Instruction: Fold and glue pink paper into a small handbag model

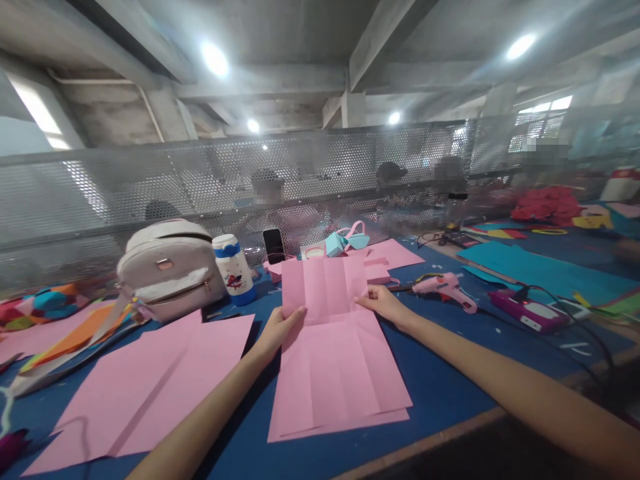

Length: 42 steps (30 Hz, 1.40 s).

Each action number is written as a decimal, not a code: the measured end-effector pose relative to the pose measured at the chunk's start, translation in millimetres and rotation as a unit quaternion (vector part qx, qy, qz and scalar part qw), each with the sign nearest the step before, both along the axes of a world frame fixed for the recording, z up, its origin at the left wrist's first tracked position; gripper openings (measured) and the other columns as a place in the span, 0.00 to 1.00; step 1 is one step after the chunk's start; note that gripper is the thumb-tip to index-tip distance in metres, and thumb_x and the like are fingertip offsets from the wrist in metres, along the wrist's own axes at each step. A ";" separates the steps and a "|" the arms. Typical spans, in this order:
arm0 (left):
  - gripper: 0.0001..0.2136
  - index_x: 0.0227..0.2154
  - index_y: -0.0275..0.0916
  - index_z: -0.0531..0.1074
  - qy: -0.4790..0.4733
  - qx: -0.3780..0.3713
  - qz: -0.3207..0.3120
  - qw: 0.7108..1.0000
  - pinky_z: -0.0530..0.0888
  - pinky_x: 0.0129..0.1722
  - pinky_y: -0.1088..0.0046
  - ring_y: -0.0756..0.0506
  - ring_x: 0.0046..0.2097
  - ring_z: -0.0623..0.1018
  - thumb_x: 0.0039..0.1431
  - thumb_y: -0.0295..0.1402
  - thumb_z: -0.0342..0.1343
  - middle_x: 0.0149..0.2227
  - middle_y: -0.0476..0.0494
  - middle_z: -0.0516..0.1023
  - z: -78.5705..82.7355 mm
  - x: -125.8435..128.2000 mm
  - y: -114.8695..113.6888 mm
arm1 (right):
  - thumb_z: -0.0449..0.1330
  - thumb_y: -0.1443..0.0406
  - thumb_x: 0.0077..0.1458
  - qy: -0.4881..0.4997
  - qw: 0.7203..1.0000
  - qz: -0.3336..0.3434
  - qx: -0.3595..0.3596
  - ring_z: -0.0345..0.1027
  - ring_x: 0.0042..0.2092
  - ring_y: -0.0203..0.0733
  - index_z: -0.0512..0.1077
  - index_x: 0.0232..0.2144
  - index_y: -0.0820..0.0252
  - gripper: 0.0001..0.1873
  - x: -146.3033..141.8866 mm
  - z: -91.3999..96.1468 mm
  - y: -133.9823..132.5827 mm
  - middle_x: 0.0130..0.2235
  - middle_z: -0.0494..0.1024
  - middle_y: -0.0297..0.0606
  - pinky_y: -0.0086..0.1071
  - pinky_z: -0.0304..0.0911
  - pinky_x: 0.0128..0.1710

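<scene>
A creased sheet of pink paper (340, 347) is in front of me, its far half lifted off the table and its near half lying over another pink sheet. Fold lines run along its length and one across. My left hand (283, 328) pinches the left edge, thumb on top. On the right edge, my right hand (384, 303) grips the paper between thumb and fingers. Further pink sheets (150, 380) lie overlapping to the left of my left arm. Behind the held paper, small pink and light-blue paper pieces (343, 243) are partly hidden.
A pale backpack (170, 270), a white-and-blue bottle (234, 270) and a phone (273, 243) stand at the back. To the right lie a pink glue gun (446, 288), a purple power strip (530, 310) and blue sheets (550, 270). A perforated metal screen (320, 173) borders the blue table.
</scene>
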<state>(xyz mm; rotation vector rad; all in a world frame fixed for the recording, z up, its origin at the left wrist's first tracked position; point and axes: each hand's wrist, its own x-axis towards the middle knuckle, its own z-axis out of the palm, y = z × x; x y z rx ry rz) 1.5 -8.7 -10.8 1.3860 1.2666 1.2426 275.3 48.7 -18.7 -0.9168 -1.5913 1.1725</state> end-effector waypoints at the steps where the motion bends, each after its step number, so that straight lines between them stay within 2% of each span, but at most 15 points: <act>1: 0.10 0.43 0.34 0.73 0.024 -0.005 -0.010 1.000 0.78 0.37 0.66 0.45 0.39 0.79 0.64 0.36 0.58 0.41 0.45 0.77 0.1 -1.0 0.3 | 0.72 0.51 0.38 0.001 1.000 -0.004 0.000 0.73 0.32 0.46 0.70 0.21 0.59 0.21 0.4 0.1 0.6 0.24 0.77 0.34 0.39 0.68 0.38; 5: 0.10 0.40 0.33 0.74 0.113 -0.013 -0.030 0.993 0.78 0.33 0.69 0.46 0.36 0.79 0.63 0.37 0.58 0.38 0.48 0.77 -0.6 -7.8 3.2 | 0.74 0.55 0.32 0.007 1.000 0.003 -0.002 0.76 0.35 0.49 0.74 0.25 0.60 0.20 1.7 2.5 2.2 0.29 0.81 0.37 0.42 0.70 0.41; 9: 0.11 0.37 0.32 0.74 0.160 -0.008 -0.034 0.987 0.77 0.29 0.73 0.48 0.32 0.78 0.63 0.38 0.58 0.34 0.50 0.77 -1.7 -12.5 6.6 | 0.74 0.56 0.32 0.015 1.000 0.020 -0.010 0.78 0.38 0.51 0.77 0.29 0.61 0.21 3.4 5.9 2.1 0.33 0.83 0.41 0.47 0.70 0.45; 15: 0.11 0.39 0.33 0.74 0.178 -0.004 -0.040 0.983 0.78 0.32 0.70 0.46 0.35 0.78 0.63 0.38 0.58 0.37 0.49 0.77 0.0 -13.1 7.7 | 0.74 0.57 0.33 0.023 0.999 0.021 -0.016 0.78 0.39 0.53 0.78 0.30 0.63 0.21 6.3 7.7 4.7 0.34 0.83 0.44 0.50 0.68 0.49; 20: 0.11 0.41 0.33 0.74 0.156 -0.003 -0.035 0.987 0.78 0.32 0.70 0.46 0.35 0.78 0.64 0.38 0.58 0.38 0.48 0.77 1.5 -13.3 5.0 | 0.74 0.56 0.32 0.033 0.999 0.029 -0.012 0.77 0.42 0.53 0.79 0.33 0.63 0.24 6.7 7.8 5.0 0.36 0.83 0.42 0.49 0.66 0.52; 29: 0.12 0.45 0.34 0.73 0.119 -0.005 -0.046 0.992 0.78 0.41 0.62 0.42 0.44 0.78 0.63 0.36 0.58 0.47 0.44 0.76 -1.2 -13.3 7.6 | 0.73 0.53 0.39 0.012 0.997 0.072 -0.028 0.76 0.44 0.54 0.78 0.36 0.63 0.24 4.7 1.5 1.4 0.37 0.82 0.42 0.49 0.68 0.49; 33: 0.12 0.46 0.35 0.72 0.098 0.006 -0.061 0.993 0.77 0.44 0.59 0.41 0.46 0.78 0.64 0.36 0.58 0.48 0.42 0.76 -1.3 -15.1 10.1 | 0.64 0.57 0.59 -0.008 0.995 0.092 -0.031 0.73 0.46 0.47 0.74 0.44 0.64 0.17 8.1 0.8 5.2 0.44 0.78 0.41 0.45 0.70 0.47; 35: 0.11 0.46 0.35 0.73 0.092 0.001 -0.080 0.993 0.77 0.45 0.59 0.42 0.46 0.78 0.64 0.35 0.58 0.47 0.42 0.76 -0.1 -16.7 10.0 | 0.59 0.60 0.64 -0.021 0.995 0.090 -0.038 0.72 0.46 0.45 0.71 0.49 0.63 0.15 11.0 -0.6 7.2 0.49 0.75 0.42 0.44 0.71 0.46; 39: 0.09 0.42 0.34 0.74 0.088 -0.024 -0.125 0.988 0.78 0.42 0.62 0.45 0.42 0.79 0.64 0.35 0.58 0.44 0.43 0.78 1.9 -19.3 9.1 | 0.59 0.60 0.64 -0.032 0.995 0.069 -0.057 0.72 0.47 0.45 0.69 0.51 0.62 0.17 14.6 -5.4 10.3 0.51 0.73 0.43 0.43 0.71 0.45; 42: 0.09 0.40 0.34 0.74 0.081 -0.020 -0.142 0.986 0.77 0.44 0.60 0.44 0.43 0.79 0.63 0.36 0.59 0.44 0.43 0.78 3.1 -19.5 8.7 | 0.59 0.60 0.64 -0.029 0.997 0.046 -0.054 0.72 0.47 0.45 0.69 0.52 0.62 0.17 15.1 -6.6 13.2 0.51 0.73 0.43 0.44 0.71 0.45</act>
